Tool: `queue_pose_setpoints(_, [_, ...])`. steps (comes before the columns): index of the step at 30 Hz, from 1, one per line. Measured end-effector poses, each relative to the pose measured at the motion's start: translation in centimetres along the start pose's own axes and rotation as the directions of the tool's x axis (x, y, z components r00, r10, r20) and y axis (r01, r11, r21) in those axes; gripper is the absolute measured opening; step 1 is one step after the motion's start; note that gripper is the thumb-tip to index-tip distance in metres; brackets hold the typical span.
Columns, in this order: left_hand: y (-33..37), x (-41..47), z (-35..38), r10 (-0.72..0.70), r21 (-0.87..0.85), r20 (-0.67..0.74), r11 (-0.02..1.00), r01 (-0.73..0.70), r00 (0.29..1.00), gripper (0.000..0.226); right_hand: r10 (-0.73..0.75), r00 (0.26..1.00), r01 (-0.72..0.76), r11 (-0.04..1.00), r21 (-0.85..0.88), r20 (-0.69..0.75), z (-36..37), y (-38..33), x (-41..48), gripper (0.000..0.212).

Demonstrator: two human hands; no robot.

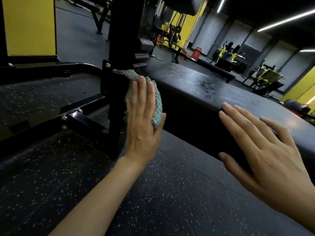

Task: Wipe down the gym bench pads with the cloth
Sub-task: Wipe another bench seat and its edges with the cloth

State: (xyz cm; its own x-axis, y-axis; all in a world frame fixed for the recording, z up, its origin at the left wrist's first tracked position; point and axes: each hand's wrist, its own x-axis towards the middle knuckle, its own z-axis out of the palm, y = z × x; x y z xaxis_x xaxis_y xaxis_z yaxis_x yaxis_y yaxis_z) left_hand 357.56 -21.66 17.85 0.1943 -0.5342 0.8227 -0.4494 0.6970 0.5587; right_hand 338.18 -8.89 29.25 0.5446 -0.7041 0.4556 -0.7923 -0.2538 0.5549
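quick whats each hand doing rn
Left hand: open, flat fingers pressing the cloth against the side of the bench pad.
Right hand: open, flat on the pad, holding nothing.

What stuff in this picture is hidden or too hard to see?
All in the head view:
- Side of the bench pad under the cloth: covered by the cloth and the left hand.
- Palm of the right hand: turned down onto the bench pad.
- The upper pad: cut off by the top edge.
- Far yellow machines: too small and dim.
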Motion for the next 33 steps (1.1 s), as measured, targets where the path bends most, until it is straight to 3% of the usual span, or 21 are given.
queue_pose_setpoints(10, [2.1,-1.8,2.2,0.196,0.019,0.033,0.98,-0.197,0.98,0.073,0.042,0.999,-0.043,0.999,-0.028,-0.034,0.6,-0.6,-0.1,0.065])
queue_pose_setpoints(14, [0.9,-1.3,1.6,0.255,0.013,0.046,0.967,-0.256,0.966,0.1,0.007,0.999,-0.011,0.993,-0.113,-0.034,1.1,-0.3,-0.4,0.066])
queue_pose_setpoints(18, [-0.3,-0.7,0.7,0.305,0.064,0.054,0.949,-0.308,0.951,0.099,0.009,0.999,-0.013,0.995,-0.101,-0.036,1.0,-0.3,-0.3,0.066])
queue_pose_setpoints(22, [-1.4,0.1,-0.5,0.259,0.133,0.034,0.956,-0.261,0.965,0.099,0.019,1.0,-0.02,0.998,-0.055,-0.017,0.7,-0.4,-0.3,0.065])
queue_pose_setpoints(26, [-1.5,0.3,-0.7,0.169,0.067,0.012,0.983,-0.169,0.986,0.093,0.022,1.0,-0.022,1.0,-0.021,-0.006,0.4,-0.3,-0.4,0.064])
queue_pose_setpoints(33, [1.3,-0.9,1.3,0.137,-0.004,0.031,0.991,-0.137,0.99,0.074,0.01,1.0,-0.009,0.996,-0.085,0.016,0.6,-0.3,-0.6,0.068])
